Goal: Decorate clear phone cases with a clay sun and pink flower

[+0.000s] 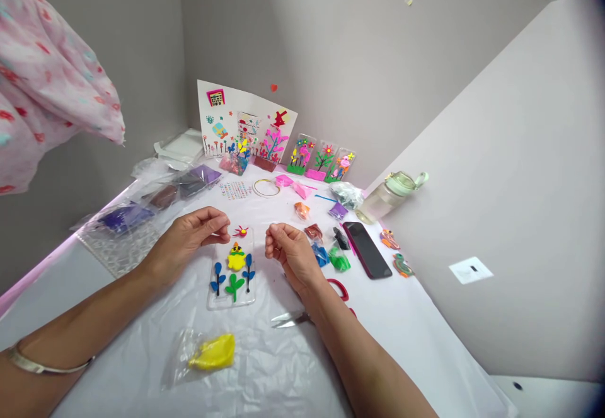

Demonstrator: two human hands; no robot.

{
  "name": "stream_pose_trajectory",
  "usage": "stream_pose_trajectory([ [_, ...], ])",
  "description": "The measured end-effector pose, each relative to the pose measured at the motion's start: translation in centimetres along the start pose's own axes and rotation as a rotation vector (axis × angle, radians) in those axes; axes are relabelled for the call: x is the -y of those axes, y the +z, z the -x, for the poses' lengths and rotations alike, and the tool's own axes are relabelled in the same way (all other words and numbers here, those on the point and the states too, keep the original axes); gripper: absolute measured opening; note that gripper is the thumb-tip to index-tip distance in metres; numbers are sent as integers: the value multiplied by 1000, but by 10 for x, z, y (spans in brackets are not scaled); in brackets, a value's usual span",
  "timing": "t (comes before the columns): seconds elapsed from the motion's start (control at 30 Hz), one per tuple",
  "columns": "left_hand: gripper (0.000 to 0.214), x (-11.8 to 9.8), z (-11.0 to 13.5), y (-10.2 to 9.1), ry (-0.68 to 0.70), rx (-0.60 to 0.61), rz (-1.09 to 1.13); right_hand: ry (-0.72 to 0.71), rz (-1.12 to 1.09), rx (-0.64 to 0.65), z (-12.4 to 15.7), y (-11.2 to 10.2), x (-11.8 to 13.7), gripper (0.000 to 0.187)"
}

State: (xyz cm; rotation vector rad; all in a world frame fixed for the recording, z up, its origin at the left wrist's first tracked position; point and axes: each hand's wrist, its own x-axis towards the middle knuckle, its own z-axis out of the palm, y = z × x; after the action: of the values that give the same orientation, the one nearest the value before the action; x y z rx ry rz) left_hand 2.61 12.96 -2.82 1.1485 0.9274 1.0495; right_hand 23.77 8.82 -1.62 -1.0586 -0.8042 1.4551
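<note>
- Clear panel (218, 303) with clay figures (237, 259) lies on the white sheet (269, 374).
- Left hand (196, 232) by its far-left corner, fingertips drawn together; whether pinching anything, I can't tell.
- Right hand (293, 253) just right of it, fingers curled; grip unclear.

The white-covered table (278, 386) bears a clear decorated panel (221, 302). Nearer than the panel lies a bagged yellow lump (215, 352); to the panel's right, red-handled scissors (293, 321), a green packet (339, 259) and a phone (367, 250); beyond the panel, a sticker sheet (236, 190).
</note>
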Motion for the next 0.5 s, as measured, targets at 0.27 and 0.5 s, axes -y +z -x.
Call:
stream_pose_trajectory([
  [0.27, 57, 2, -1, -4, 5, 14, -37, 8, 7, 18, -1, 0, -1, 45],
  [0.5, 53, 2, -3, -2, 16, -24, -7, 21, 22, 25, -1, -1, -4, 49],
])
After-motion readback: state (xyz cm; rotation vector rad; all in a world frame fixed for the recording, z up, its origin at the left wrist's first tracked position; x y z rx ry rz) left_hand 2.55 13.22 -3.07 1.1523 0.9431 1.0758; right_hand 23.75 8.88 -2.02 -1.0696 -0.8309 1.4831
